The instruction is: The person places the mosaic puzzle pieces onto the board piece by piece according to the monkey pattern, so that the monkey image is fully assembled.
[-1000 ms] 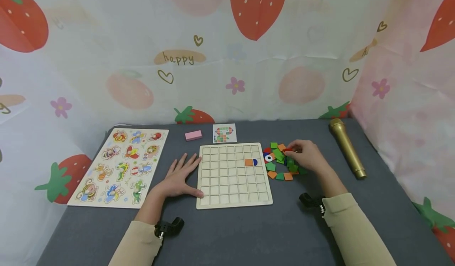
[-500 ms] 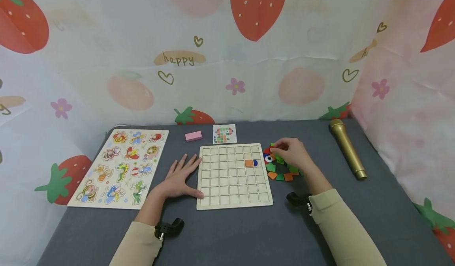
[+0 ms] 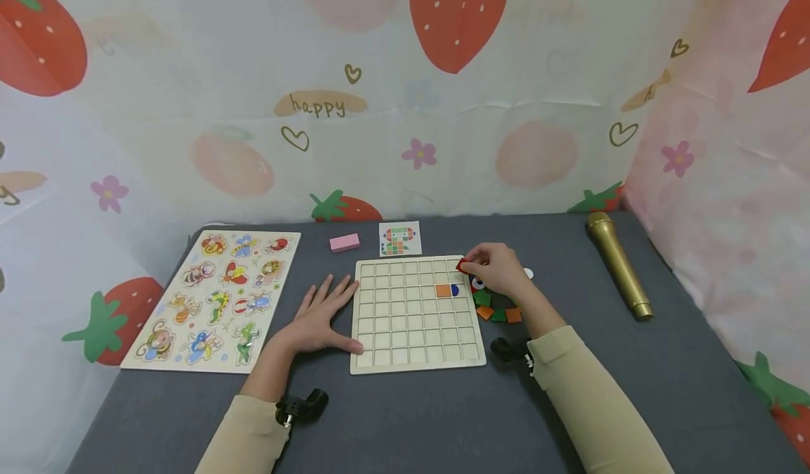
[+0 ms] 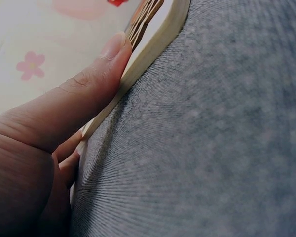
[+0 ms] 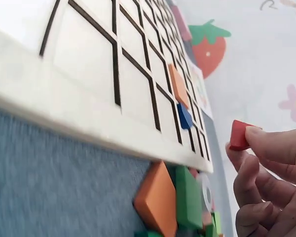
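Observation:
A pale wooden grid board [image 3: 405, 333] lies on the dark table. My left hand [image 3: 313, 325] spreads its fingers at the board's left side, thumb against the edge; the left wrist view shows the thumb [image 4: 96, 74] on the rim. An orange square tile [image 3: 444, 290] and a blue half-round tile [image 3: 455, 290] sit in neighbouring cells on the right. Between thumb and fingers my right hand [image 3: 503, 273] pinches a small red tile [image 5: 239, 135], held above the board's upper right corner. Loose green tiles [image 3: 482, 298] and orange ones lie partly hidden beneath that hand.
Behind the board are a small pattern card [image 3: 400, 239] and a pink block [image 3: 344, 242]. A sticker-like picture board [image 3: 215, 298] lies at left, a gold microphone [image 3: 619, 266] at right. Printed cloth [image 3: 380, 129] hangs along the table's back edge.
My right hand has moved left from the loose tiles to the board's upper right corner, carrying the red tile. The left hand has stayed put.

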Demonstrator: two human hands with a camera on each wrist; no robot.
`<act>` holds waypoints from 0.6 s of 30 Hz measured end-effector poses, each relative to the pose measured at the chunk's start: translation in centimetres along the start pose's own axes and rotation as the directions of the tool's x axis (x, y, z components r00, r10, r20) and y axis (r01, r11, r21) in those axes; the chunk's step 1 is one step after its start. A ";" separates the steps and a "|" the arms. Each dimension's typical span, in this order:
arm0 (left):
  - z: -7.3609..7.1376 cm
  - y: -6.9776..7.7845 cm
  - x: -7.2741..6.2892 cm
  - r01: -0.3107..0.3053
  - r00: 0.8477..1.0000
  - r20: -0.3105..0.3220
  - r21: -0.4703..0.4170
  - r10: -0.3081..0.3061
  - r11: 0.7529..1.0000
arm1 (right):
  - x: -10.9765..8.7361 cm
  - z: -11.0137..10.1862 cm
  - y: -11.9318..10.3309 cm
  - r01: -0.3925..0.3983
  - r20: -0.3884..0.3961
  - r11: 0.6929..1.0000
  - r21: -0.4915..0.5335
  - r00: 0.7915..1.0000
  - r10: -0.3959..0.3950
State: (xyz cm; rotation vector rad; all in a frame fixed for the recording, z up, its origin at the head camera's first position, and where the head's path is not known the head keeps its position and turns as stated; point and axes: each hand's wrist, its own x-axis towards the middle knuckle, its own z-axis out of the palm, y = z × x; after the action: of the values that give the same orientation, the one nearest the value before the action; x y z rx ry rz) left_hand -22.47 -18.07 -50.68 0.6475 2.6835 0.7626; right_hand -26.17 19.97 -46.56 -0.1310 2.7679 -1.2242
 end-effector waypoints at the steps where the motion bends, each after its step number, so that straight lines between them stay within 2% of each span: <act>1: 0.0 0.0 0.0 0.000 1.000 0.000 0.000 0.000 1.000 | 0.1 0.2 -0.1 -0.006 0.004 1.000 0.008 1.000 0.006; 10: -0.2 0.1 -0.1 -0.003 1.000 -0.001 -0.018 0.003 1.000 | 1.4 2.1 -1.0 0.019 0.032 1.000 0.013 0.999 -0.019; 18: -0.2 0.2 -0.2 -0.001 1.000 0.002 -0.018 0.001 1.000 | 2.0 3.2 -1.3 -0.005 0.010 1.000 -0.023 1.000 0.005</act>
State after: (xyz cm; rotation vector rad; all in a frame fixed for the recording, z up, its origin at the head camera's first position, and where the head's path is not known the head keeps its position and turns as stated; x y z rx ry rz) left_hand -22.30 -18.07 -50.38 0.6444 2.6719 0.7851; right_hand -27.71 16.48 -47.86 -0.1316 2.7725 -1.1873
